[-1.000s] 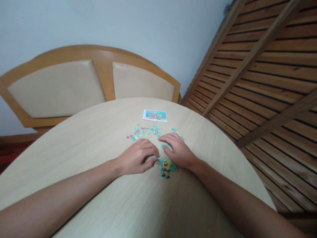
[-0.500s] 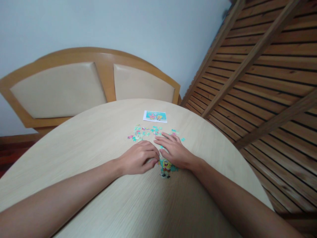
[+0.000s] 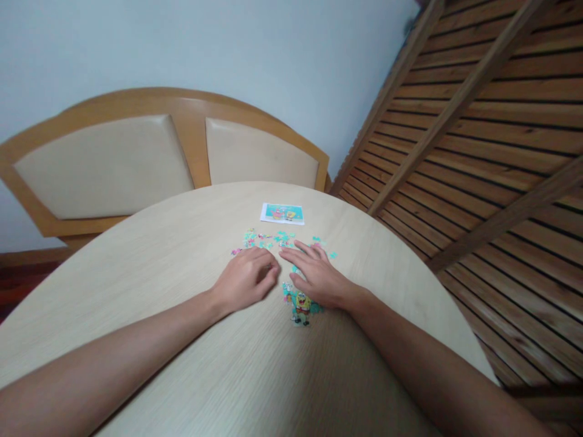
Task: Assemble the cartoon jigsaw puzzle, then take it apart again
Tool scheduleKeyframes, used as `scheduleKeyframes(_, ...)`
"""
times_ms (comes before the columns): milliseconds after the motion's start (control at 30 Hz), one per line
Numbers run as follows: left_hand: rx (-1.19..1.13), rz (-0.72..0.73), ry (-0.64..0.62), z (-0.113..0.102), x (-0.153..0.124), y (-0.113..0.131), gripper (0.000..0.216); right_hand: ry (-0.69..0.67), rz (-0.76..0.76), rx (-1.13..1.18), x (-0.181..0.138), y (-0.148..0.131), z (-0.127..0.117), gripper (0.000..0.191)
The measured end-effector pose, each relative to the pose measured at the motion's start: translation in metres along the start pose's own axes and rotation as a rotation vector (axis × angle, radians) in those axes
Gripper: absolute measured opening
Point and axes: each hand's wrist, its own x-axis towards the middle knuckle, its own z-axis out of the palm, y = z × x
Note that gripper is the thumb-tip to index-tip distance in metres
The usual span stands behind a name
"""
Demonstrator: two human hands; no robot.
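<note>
A partly joined jigsaw patch with a yellow cartoon figure lies on the round pale wooden table. My left hand rests palm down just left of it, fingers curled loosely at the edge of the loose pieces; whether they hold a piece is hidden. My right hand lies flat just above and right of the patch, fingers stretched out towards the scattered teal and pink pieces. A small reference picture lies further back.
A wooden bench back with two beige cushioned panels curves behind the table. A slatted wooden wall runs along the right. The table's right edge falls away close to my right forearm.
My left hand has slid up and left, off the joined patch, towards the loose pieces. My right hand's fingers have straightened and reached forward. More of the patch now shows.
</note>
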Motion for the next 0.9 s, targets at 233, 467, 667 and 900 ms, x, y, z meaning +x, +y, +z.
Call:
scheduleKeyframes(233,0.031,-0.075,0.035,0.003,0.002,-0.004,0.012,-0.035,0.022,0.019,0.002,0.0,0.0,0.06)
scheduleKeyframes(467,0.083,-0.035,0.034,0.007,0.0,-0.012,0.025,0.018,-0.083,0.07,0.0,0.0,-0.003,0.048)
scheduleKeyframes(667,0.099,-0.002,-0.022,0.01,-0.001,-0.015,0.024,0.126,-0.096,0.148,0.002,0.003,0.001,0.042)
scheduleKeyframes(900,0.07,0.069,-0.032,0.006,0.0,-0.012,0.017,0.155,0.005,0.015,0.0,0.003,0.004,0.037)
